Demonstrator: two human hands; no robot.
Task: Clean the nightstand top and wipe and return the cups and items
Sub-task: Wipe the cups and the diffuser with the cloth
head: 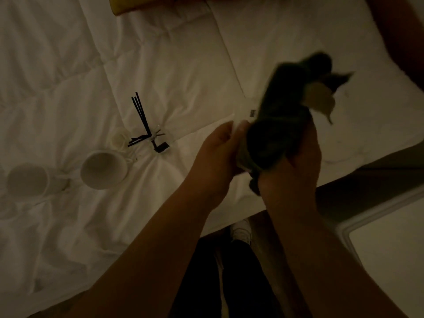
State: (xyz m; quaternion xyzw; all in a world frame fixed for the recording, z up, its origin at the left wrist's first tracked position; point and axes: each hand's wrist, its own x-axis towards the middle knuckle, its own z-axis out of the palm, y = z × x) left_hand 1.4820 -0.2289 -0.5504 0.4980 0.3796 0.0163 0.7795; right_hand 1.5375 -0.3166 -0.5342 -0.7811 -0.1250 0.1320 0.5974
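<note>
In dim light my left hand (215, 161) grips the edge of a thin pale flat item (243, 117) with a small barcode mark. My right hand (293, 171) presses a dark green cloth (280, 125) around that item; the cloth is blurred and hides most of it. Both hands are above the edge of the white bed (68, 226). On the duvet to the left lie two white cups (104, 169) (28, 180), on their sides. Beside them is a small glass reed diffuser (158, 140) with black sticks (140, 111), and a small white piece (118, 138).
A white pillow (309, 31) lies at the back right of the bed. The pale nightstand top (390, 253) with a raised rim shows at the lower right. Below are my dark trousers and a white shoe (241, 230). A yellow object (128, 4) sits at the top edge.
</note>
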